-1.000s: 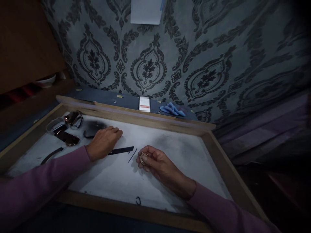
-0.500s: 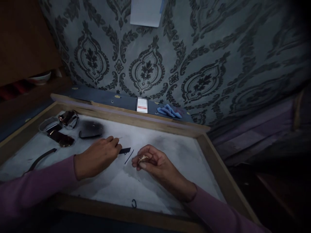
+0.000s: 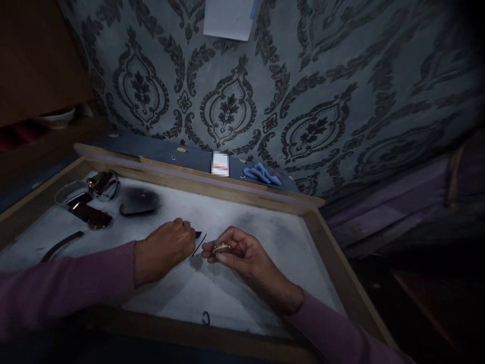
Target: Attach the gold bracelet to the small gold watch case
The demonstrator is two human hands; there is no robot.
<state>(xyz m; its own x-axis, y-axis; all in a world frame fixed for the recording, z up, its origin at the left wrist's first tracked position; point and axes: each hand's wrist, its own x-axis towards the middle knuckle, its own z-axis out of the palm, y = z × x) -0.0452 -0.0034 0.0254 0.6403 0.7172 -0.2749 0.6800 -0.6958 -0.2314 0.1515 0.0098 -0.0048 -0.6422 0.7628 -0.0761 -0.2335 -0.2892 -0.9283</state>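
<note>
In the head view, my right hand pinches a small gold-coloured ornament between thumb and fingers, above the white surface of a wooden-framed tray. The ornament looks curved and ornate; its exact kind is unclear. My left hand is closed, knuckles up, just left of it. What its fingers hold is hidden. Beyond those knuckles pokes the end of a flat black piece, mostly covered. A thin dark stick lies between the two hands. Nearer me, a small curled black piece rests on the white surface.
Sunglasses and other eyewear lie at the tray's left, near a dark lens-like item and a curved black strip. The raised wooden frame borders the tray. Behind it lies a blue cloth beside a small white box.
My left hand has moved right, closer to my right hand, and turned knuckles up; it now covers more of the flat black piece. The gold ornament has tilted slightly in my right hand.
</note>
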